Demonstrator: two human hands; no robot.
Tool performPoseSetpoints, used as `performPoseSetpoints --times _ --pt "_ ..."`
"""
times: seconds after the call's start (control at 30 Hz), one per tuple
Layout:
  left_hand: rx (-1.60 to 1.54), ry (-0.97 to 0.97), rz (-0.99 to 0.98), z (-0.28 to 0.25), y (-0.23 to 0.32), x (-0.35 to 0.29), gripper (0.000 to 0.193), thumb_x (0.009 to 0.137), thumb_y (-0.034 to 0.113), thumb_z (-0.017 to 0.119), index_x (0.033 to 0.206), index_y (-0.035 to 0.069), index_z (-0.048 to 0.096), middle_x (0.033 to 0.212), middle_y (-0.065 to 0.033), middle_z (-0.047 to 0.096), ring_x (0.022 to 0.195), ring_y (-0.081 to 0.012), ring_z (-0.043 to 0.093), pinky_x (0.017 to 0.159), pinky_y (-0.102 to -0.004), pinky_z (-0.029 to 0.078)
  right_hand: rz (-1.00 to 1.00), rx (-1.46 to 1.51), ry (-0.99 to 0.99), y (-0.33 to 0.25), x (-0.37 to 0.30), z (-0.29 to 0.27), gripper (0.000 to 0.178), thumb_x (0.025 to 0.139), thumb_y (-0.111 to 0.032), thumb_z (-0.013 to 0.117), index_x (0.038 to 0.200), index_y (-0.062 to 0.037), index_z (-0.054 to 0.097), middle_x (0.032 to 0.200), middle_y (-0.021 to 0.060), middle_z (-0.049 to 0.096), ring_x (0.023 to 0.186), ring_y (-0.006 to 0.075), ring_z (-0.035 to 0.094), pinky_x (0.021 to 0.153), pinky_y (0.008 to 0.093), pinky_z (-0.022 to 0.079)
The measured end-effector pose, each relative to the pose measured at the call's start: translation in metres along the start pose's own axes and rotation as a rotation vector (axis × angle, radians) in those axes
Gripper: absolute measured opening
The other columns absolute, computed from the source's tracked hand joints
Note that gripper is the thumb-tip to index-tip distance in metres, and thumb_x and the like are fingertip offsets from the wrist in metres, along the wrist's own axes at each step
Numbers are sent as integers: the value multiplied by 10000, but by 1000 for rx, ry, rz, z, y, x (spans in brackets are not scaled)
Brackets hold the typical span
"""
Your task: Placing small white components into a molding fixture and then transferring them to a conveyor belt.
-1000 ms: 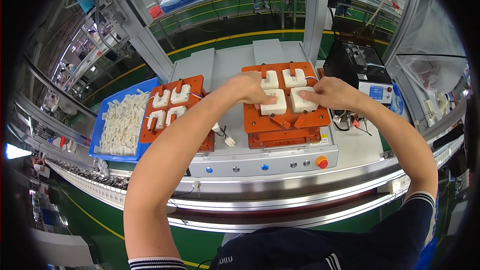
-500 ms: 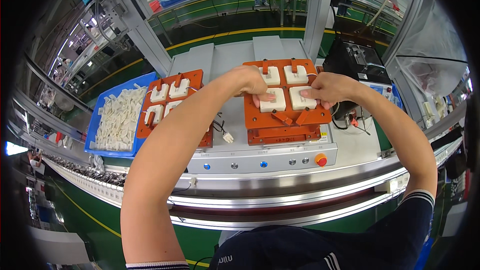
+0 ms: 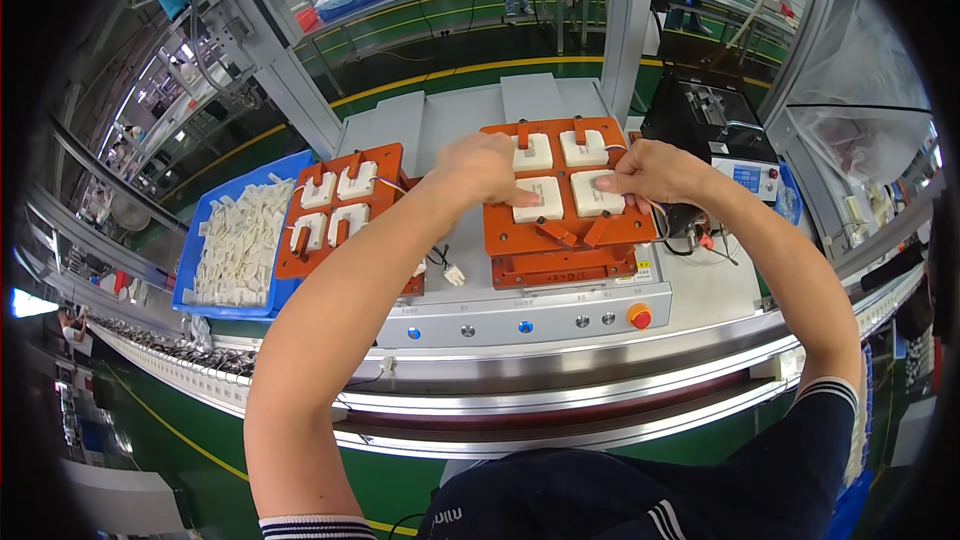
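The left hand (image 3: 482,172) was half curled, its thumb laid on top of a white block (image 3: 541,201) at eight o'clock on the right jig (image 3: 518,237). The right hand (image 3: 655,175) was loosely bent, its thumb on the block (image 3: 598,200) at four o'clock and its other fingers turned down near the jig's three o'clock edge. The fingers were largely hidden, so whether either hand gripped its block or only pressed it could not be told.

Both blocks sat flat on the orange plate. Just beside them, toward six o'clock, two orange levers (image 3: 557,232) lay slanted on the plate. Two more white blocks sat at ten and one o'clock, each with an orange clip (image 3: 579,129) reaching over it from its twelve o'clock side.

At nine o'clock from the right jig stood the left jig (image 3: 388,162), also orange, with four white blocks under clips; the left forearm covered part of it. Between eight and nine o'clock from that was a blue bin (image 3: 228,312) heaped with small white parts (image 3: 240,252). A white connector (image 3: 455,276) lay on the counter (image 3: 450,245) between the jigs. Five o'clock from the right jig was a red button (image 3: 639,317); at two o'clock, a black machine (image 3: 708,118).
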State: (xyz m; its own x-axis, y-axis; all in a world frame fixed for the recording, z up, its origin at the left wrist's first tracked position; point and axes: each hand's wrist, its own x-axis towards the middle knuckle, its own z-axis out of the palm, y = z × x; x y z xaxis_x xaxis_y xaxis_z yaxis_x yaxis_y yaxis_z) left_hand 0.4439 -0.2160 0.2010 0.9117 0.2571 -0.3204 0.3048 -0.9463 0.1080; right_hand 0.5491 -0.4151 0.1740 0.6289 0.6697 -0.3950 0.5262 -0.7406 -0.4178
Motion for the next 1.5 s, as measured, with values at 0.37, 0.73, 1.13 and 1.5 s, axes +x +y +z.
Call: performPoseSetpoints --times 0.37,0.73,1.13,1.5 --pt "-100 136 630 40 1 -4 589 766 -60 663 1302 162 562 1106 -175 557 1037 -336 566 882 -408 480 -322 92 1152 -14 -70 75 184 851 -179 676 793 -19 606 711 108 616 605 276 608 546 366 491" --pt "-235 218 737 46 2 11 314 909 159 581 1218 178 636 1032 -159 600 927 -293 603 835 -414 478 -171 143 927 -6 -12 183 120 901 -54 547 871 57 513 725 281 600 662 455 597 581 495 488" --pt "-268 210 600 48 7 5 259 867 216 651 1122 208 697 955 -67 606 905 -240 603 758 -390 482 -60 -33 874 -11 -31 170 214 890 -116 594 721 13 568 631 235 597 577 388 613 538 438 501" --pt "-118 270 810 44 -14 2 307 866 39 567 1147 122 659 1153 -63 532 1021 -251 581 827 -397 488 -669 -63 721 -31 -69 72 532 704 70 518 1229 -18 505 1124 187 598 1039 389 577 1054 415 379"
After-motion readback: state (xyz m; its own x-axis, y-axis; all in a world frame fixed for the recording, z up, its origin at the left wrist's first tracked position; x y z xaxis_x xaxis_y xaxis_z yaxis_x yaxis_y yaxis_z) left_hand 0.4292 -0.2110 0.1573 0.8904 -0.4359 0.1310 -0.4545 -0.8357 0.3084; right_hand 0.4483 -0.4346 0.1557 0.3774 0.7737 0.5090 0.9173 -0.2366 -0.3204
